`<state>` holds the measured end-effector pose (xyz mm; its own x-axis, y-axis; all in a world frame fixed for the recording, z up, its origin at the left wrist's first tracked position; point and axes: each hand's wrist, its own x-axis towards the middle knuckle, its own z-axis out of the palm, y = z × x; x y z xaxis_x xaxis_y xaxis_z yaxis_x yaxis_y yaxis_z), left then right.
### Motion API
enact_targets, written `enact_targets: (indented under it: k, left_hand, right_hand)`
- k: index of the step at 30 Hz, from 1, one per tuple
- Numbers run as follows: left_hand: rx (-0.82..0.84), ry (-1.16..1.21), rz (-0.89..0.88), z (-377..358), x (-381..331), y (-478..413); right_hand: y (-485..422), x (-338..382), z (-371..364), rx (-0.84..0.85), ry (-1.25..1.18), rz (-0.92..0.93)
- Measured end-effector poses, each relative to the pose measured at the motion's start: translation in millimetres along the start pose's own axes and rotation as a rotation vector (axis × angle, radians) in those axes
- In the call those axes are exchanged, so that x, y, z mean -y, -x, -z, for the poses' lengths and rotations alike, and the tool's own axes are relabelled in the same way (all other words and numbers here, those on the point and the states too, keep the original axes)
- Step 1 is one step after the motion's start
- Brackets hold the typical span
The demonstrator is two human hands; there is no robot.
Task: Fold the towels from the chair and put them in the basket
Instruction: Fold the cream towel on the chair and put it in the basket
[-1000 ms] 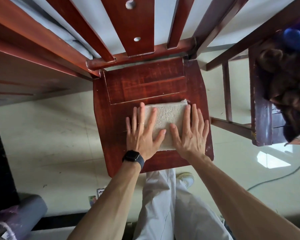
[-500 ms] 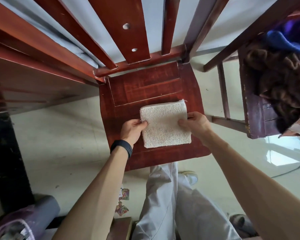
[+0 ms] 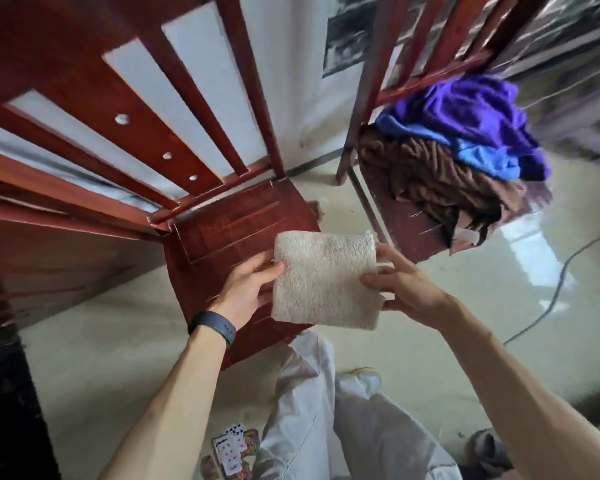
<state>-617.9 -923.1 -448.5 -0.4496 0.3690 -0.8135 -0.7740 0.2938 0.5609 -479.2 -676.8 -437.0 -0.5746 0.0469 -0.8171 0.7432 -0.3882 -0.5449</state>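
Red chair, both hands pinching folded towel

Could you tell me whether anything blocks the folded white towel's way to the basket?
That cannot be settled: the basket is not in view. Both the left hand and right hand already grip the folded towel, lifted above the chair seat, with nothing between.

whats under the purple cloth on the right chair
Under the purple cloth lies a blue cloth, and below that a brown towel heaped on the right chair. Whether anything more lies under the heap cannot be seen; it is covered.
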Motion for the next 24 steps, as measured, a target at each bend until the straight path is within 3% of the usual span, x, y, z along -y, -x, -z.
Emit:
enact_targets:
  k: [6,16,24]
  left_hand:
    - [0.122,-0.137,-0.11,-130,-72,86]
    - [0.529,-0.449,-0.368,-421,-191,228]
    - [0.798,-0.549,-0.492,-625,-220,281]
  right_hand:
    - [156,36,69,-0.177,-0.09,0.245]
    - [437,69,196,-0.577,-0.264,0.666]
    - [559,76,307,-0.859,-0.309,0.883]
